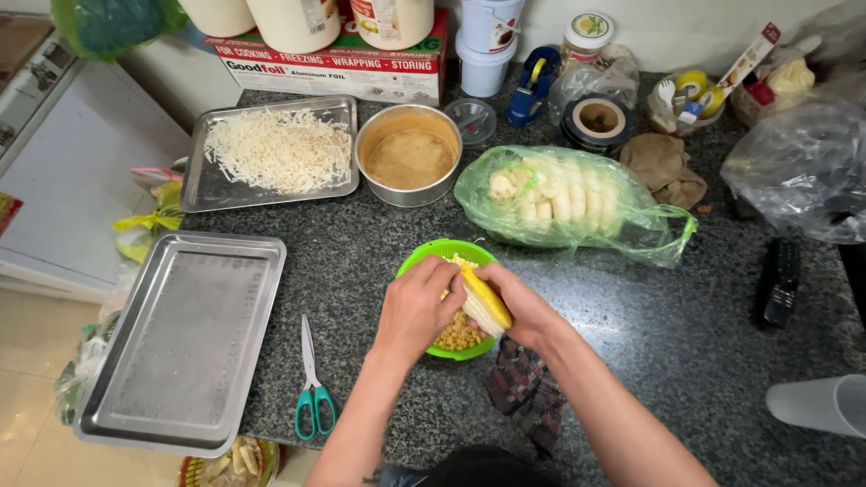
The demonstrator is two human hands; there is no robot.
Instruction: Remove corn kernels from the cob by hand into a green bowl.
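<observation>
Both hands hold one yellow corn cob (484, 300) over a small green bowl (431, 253) that has loose kernels (456, 335) in it. My left hand (418, 306) wraps the cob from the left, thumb pressed against the kernels. My right hand (524, 302) grips the cob from the right. The bowl stands on the dark speckled stone counter (361, 271). A green plastic bag of bare corn cobs (564, 200) lies just behind the bowl.
An empty steel tray (185, 338) hangs over the counter's left edge. Teal-handled scissors (311, 379) lie beside it. A tray of shredded white cheese (275, 149) and a round tin with a brown base (408, 155) stand at the back. A dark cloth (523, 392) lies below my right hand.
</observation>
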